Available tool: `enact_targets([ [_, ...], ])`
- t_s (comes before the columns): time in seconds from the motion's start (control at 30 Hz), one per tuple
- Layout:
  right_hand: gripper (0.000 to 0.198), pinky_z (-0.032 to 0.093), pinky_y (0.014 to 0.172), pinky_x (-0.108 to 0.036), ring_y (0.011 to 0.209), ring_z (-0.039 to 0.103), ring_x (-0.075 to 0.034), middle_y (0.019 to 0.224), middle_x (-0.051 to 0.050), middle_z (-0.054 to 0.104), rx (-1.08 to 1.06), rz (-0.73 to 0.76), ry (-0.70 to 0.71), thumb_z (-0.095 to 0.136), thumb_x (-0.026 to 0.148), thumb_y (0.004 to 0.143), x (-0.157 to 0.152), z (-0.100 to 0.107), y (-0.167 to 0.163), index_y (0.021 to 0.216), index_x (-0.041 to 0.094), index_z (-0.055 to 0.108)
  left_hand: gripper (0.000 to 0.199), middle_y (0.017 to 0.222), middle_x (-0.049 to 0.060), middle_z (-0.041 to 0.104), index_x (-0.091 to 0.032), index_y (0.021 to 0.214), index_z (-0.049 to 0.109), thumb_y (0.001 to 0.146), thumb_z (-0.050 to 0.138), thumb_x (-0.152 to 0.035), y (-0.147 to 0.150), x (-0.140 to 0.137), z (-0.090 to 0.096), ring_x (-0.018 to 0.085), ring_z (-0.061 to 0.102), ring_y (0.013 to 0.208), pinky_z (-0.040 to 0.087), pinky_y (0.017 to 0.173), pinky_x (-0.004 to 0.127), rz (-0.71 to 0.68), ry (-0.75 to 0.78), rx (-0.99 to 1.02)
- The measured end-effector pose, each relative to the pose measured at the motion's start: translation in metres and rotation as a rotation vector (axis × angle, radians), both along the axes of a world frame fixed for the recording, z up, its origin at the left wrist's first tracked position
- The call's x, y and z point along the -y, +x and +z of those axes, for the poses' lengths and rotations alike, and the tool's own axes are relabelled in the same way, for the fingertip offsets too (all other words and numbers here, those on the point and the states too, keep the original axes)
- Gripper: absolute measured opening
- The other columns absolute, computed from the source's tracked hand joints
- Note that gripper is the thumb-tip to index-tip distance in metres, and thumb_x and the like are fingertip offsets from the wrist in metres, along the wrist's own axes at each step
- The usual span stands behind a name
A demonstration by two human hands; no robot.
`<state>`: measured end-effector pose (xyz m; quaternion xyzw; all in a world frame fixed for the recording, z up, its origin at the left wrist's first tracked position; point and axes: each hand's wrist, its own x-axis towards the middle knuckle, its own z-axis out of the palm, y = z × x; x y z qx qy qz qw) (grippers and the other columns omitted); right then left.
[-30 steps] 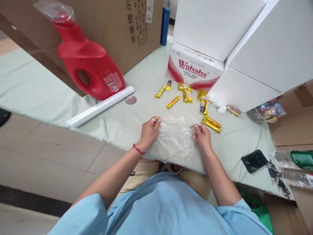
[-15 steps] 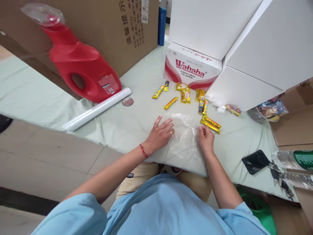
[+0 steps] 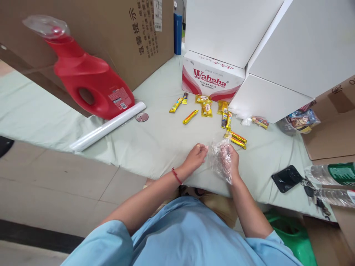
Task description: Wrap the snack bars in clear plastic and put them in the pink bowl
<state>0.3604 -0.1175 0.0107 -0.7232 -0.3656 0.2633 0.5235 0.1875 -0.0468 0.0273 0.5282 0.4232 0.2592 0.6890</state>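
A crumpled sheet of clear plastic film [image 3: 219,162] is bunched up over the front part of the cloth-covered table [image 3: 155,147]. My right hand [image 3: 232,157] is closed on it, with folds of film covering the fingers. Just left of the film is my left hand [image 3: 195,158], fingers curled together; whether they pinch an edge of the film I cannot make out. Beyond the right hand lie two yellow snack bars [image 3: 235,140] side by side. Farther back are another yellow bar [image 3: 190,116] and several yellow-wrapped snacks [image 3: 206,109].
A clear film roll [image 3: 108,127], a round metal disc [image 3: 142,117] and a red jug [image 3: 94,83] are on the left. A Wahaba-style printed water carton [image 3: 213,77] stands behind the snacks. At right are a snack bowl [image 3: 287,125], a black phone [image 3: 287,178], keys [image 3: 316,195] and plastic bottles [image 3: 318,173].
The film, spread flat on the table before, is now gathered up in my right hand. My left hand has moved right and toward me, and its spread fingers have curled in.
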Motion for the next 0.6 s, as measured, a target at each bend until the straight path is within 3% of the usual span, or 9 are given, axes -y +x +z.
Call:
enact_targets([
  [0.07, 0.030, 0.039, 0.062, -0.026, 0.065, 0.047, -0.015, 0.070, 0.004, 0.058, -0.005, 0.001, 0.019, 0.068, 0.052, 0.086, 0.001, 0.004, -0.010, 0.082, 0.022, 0.064, 0.045, 0.106, 0.009, 0.068, -0.021, 0.099, 0.061, 0.087, 0.069, -0.064, 0.010, 0.007, -0.001, 0.021, 0.068, 0.094, 0.057, 0.074, 0.032, 0.036, -0.170, 0.079],
  [0.2, 0.030, 0.041, 0.064, -0.026, 0.067, 0.050, -0.015, 0.072, 0.004, 0.060, -0.001, 0.020, 0.045, 0.068, 0.052, 0.088, 0.003, 0.008, -0.016, 0.084, 0.022, 0.064, 0.045, 0.077, 0.002, 0.063, -0.020, 0.076, 0.055, 0.078, 0.079, -0.057, 0.011, 0.009, -0.005, 0.016, 0.065, 0.074, 0.057, 0.076, 0.032, 0.032, -0.255, 0.172],
  [0.33, 0.037, 0.043, 0.064, -0.027, 0.067, 0.052, -0.016, 0.076, 0.002, 0.064, 0.002, -0.031, 0.048, 0.066, 0.057, 0.089, 0.003, 0.003, -0.005, 0.093, 0.020, 0.067, 0.039, 0.074, -0.001, 0.062, -0.021, 0.076, 0.051, 0.086, 0.070, -0.053, -0.010, 0.002, -0.006, 0.014, 0.063, 0.064, 0.055, 0.064, 0.029, 0.128, -0.193, 0.132],
  [0.43, 0.041, 0.040, 0.057, -0.027, 0.057, 0.046, -0.014, 0.067, 0.005, 0.058, -0.001, -0.091, 0.012, 0.064, 0.060, 0.089, 0.002, -0.004, 0.005, 0.095, 0.020, 0.066, 0.034, 0.070, -0.003, 0.060, -0.022, 0.078, 0.050, 0.093, 0.061, -0.050, -0.032, -0.009, -0.008, 0.011, 0.056, 0.052, 0.042, 0.051, 0.024, 0.214, -0.110, 0.066],
  [0.6, 0.043, 0.043, 0.062, -0.029, 0.057, 0.049, -0.015, 0.069, 0.004, 0.060, 0.117, -0.124, -0.019, 0.060, 0.060, 0.092, 0.001, -0.018, 0.015, 0.098, 0.019, 0.067, 0.035, 0.058, -0.006, 0.050, -0.024, 0.074, 0.047, 0.102, 0.052, -0.045, -0.070, -0.030, -0.013, 0.012, 0.048, 0.051, 0.039, 0.056, 0.025, 0.411, 0.116, -0.100],
])
